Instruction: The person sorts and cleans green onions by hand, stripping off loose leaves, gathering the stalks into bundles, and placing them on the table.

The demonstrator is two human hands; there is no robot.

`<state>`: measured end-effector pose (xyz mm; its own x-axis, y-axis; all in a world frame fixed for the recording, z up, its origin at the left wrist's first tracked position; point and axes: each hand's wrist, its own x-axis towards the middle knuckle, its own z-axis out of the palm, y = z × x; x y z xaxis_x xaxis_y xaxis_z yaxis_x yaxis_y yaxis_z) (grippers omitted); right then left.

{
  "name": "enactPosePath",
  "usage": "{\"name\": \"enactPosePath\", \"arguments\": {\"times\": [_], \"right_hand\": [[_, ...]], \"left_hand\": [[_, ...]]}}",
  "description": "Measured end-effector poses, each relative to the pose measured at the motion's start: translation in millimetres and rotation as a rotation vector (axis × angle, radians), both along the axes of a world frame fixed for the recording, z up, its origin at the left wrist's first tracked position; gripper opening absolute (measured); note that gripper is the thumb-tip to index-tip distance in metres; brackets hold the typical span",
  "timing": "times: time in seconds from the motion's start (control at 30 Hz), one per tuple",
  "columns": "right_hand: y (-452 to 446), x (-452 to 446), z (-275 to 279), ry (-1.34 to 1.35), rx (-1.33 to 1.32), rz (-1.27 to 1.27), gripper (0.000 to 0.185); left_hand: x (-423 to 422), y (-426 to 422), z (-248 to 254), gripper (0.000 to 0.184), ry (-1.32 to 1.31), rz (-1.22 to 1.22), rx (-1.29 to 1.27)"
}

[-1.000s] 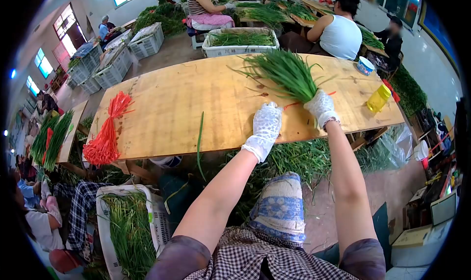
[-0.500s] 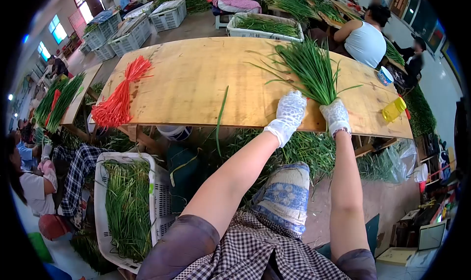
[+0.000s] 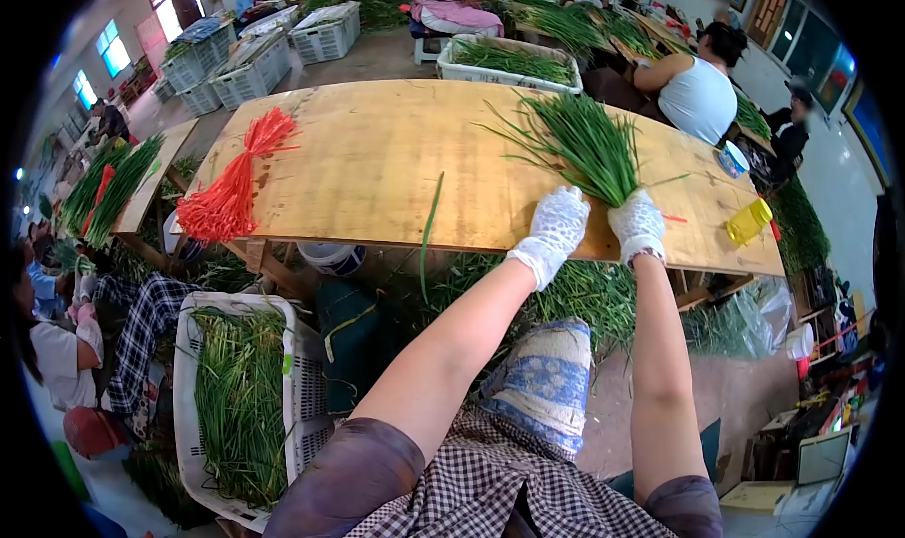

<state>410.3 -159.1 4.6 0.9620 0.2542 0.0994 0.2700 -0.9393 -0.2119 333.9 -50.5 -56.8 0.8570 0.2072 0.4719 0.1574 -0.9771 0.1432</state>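
A fanned bundle of long green garlic chives (image 3: 589, 147) lies on the wooden table (image 3: 368, 161), tips pointing away from me. Its lower end is in my right hand (image 3: 637, 225), in a thin whitish glove, fingers closed round it at the table's near edge. A short red strip (image 3: 675, 219) sticks out to the right of this hand. My left hand (image 3: 560, 220), gloved alike, is just left of the bundle's base at table level. Its fingers are curled together; what they hold, if anything, is hidden. One loose leaf (image 3: 432, 222) hangs over the near edge.
Red ties (image 3: 247, 180) lie at the table's left. A yellow container (image 3: 748, 221) and a small tub (image 3: 732, 159) stand at the right. A white crate (image 3: 294, 387) of greens is below left, a blue-white sack (image 3: 542, 387) before me. Several people sit around.
My right hand has shifted slightly left, the bundle with it. The red strip now shows beside that hand. My left hand has barely moved; the view has tilted a little.
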Motion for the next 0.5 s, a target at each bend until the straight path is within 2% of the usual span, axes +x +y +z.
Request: {"name": "enactPosePath", "arguments": {"times": [0.07, 0.13, 0.3, 0.5], "right_hand": [[1, -14, 25, 0.011, 0.048, -0.005, 0.061], [0, -29, 35, 0.002, 0.071, 0.010, 0.062], [6, -34, -3, 0.056, 0.018, -0.035, 0.065], [3, -18, 7, 0.062, -0.031, -0.026, 0.055]], "left_hand": [[-1, 1, 4, 0.017, 0.023, -0.020, -0.035], [-2, 2, 2, 0.016, 0.013, -0.012, -0.026], [1, 4, -1, 0.014, -0.003, -0.024, -0.060], [2, 6, -2, 0.016, -0.018, -0.013, -0.053]]}}
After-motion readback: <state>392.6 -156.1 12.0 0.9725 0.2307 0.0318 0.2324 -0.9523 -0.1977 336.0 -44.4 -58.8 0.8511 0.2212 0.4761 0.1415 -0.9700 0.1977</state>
